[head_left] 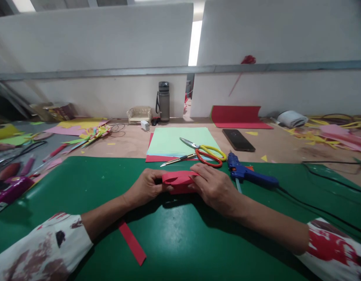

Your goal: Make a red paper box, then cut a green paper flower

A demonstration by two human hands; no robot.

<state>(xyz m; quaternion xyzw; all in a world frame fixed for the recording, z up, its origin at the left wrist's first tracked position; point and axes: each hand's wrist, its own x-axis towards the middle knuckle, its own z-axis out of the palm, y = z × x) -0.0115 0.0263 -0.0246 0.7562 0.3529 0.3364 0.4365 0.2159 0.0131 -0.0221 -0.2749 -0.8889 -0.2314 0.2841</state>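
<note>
Farthest to the left of the grips, a purple tool [12, 191] sits at the edge of the green mat [95, 187]. Beyond the left grip and off to its left, a bundle of multicoloured paper strips [95, 132] lies on the wooden counter [124, 146]. Nearer the person than the left grip, a loose red strip [133, 242] slants across the mat, its far end close to the left forearm. The left grip [144, 187] is clamped, thumb and fingers together, on the left end of a folded red paper piece [180, 181], which is held between the two grips just above the mat. Straight beyond the piece lies a stack of pale green sheets [168, 140], with a cutter [178, 160] across its near edge and scissors [211, 153] partly on it, handles just beyond the right grip. The right grip [215, 189] is closed on the piece's right end, fingers over the top. Farther beyond and right, a black phone [238, 140] lies flat. Just right of the right grip, a blue glue gun [253, 175] rests on the mat, its cord trailing right.
</note>
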